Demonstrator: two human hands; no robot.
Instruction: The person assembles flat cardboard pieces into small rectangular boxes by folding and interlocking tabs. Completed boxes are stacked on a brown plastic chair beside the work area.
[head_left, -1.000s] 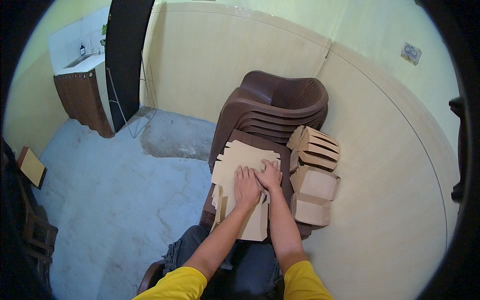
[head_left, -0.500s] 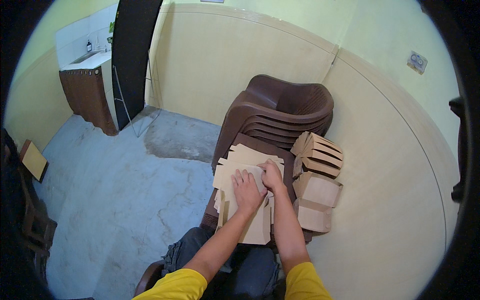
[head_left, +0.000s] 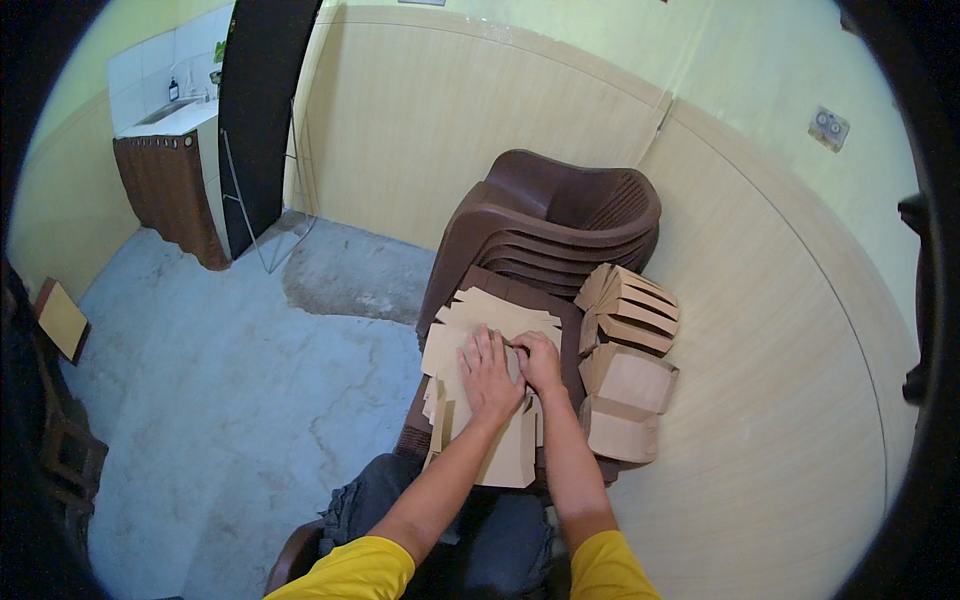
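A partly folded brown cardboard box blank point(head_left: 512, 452) lies in front of me on top of several flat blanks point(head_left: 497, 309). On its far part my left hand point(head_left: 487, 378) rests flat with the fingers stretched out. Just to the right, my right hand point(head_left: 541, 362) has its fingers bent round a raised flap at the blank's right side, close to my left fingertips. The fingers partly hide that flap. Near my lap, the left side of the blank stands up as a low wall.
The blanks lie on brown stacked plastic chairs point(head_left: 560, 205). To their right sit an opened cardboard box point(head_left: 625, 425) and several nested folded boxes point(head_left: 640, 305). A wood-toned wall point(head_left: 760, 330) runs along the right. Blue floor point(head_left: 250, 400) spreads to the left, with a sink counter point(head_left: 165, 125) beyond.
My right hand has moved slightly nearer, and its fingers have curled and folded the flap inward. My left hand has slid a little farther away, staying flat on the cardboard.
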